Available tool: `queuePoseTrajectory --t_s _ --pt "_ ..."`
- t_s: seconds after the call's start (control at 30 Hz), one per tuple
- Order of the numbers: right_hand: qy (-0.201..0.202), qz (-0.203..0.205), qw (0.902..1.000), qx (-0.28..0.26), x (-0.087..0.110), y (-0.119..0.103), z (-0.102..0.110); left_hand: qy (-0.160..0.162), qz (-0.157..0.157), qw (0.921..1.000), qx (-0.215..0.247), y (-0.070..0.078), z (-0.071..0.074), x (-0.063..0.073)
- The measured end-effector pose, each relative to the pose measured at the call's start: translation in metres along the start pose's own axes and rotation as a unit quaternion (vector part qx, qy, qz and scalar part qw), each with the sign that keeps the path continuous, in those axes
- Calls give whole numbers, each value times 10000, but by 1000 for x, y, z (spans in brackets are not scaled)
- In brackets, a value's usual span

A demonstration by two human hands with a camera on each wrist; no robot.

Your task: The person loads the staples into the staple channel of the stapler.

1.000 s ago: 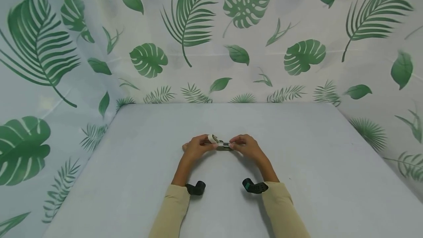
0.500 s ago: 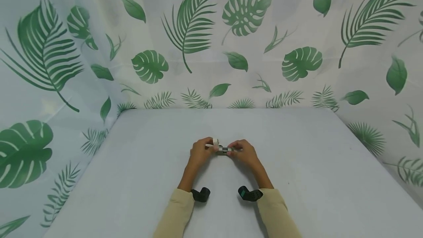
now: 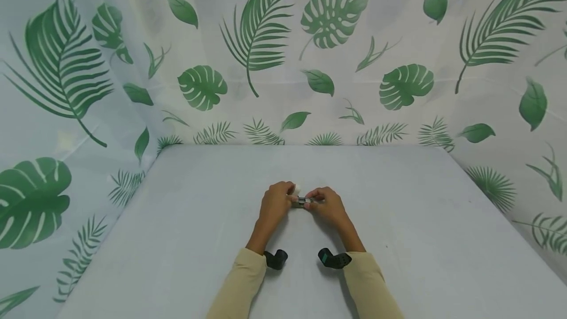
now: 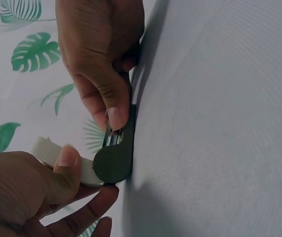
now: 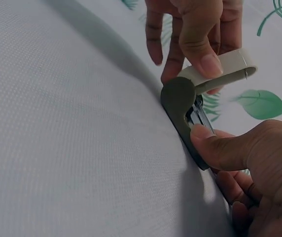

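A small stapler, with a dark green base (image 5: 178, 98) and a cream top cover (image 5: 232, 63), is held between both hands close over the white table. Its cover is swung well up from the base, baring the metal staple magazine (image 5: 197, 113). My left hand (image 3: 276, 202) pinches the cover, thumb (image 4: 69, 158) on one face, with other fingers reaching to the round hinge end. On the far end of the base, my right hand (image 3: 328, 204) keeps a grip, its thumb (image 5: 220, 148) along the magazine. In the head view, fingers hide much of the stapler (image 3: 303, 200).
The white table (image 3: 199, 176) stretches out around both hands. Behind and beside it hangs a white curtain (image 3: 274, 117) printed with green leaves. A black wrist camera (image 3: 276, 259) sits on the left wrist and another camera (image 3: 334, 259) on the right.
My left hand has shifted right, its fingers now covering more of the cream cover in the head view. My right hand keeps its hold on the stapler's base. The head view has tilted slightly.
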State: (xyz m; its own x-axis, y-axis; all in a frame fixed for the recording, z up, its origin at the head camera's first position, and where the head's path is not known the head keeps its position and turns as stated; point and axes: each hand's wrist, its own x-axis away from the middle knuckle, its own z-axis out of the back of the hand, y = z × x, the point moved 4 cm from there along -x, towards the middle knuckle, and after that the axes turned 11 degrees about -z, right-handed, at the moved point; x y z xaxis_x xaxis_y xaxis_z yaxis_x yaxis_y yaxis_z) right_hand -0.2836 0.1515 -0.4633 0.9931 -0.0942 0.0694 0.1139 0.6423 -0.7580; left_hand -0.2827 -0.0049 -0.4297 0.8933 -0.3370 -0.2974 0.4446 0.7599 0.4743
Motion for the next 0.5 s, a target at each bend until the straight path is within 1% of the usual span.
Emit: queuePoseTrajectory --t_s 0.13,0.3,0.5 --pt "-32 -33 10000 16 1 1 0 -117 -108 9988 -458 8 -2 1" --pt "-84 -109 9999 13 -1 1 2 -143 -342 9940 -1030 14 -6 -1" --pt "-90 -121 9999 52 -3 -1 3 -201 -507 9893 -1350 17 -8 -5"
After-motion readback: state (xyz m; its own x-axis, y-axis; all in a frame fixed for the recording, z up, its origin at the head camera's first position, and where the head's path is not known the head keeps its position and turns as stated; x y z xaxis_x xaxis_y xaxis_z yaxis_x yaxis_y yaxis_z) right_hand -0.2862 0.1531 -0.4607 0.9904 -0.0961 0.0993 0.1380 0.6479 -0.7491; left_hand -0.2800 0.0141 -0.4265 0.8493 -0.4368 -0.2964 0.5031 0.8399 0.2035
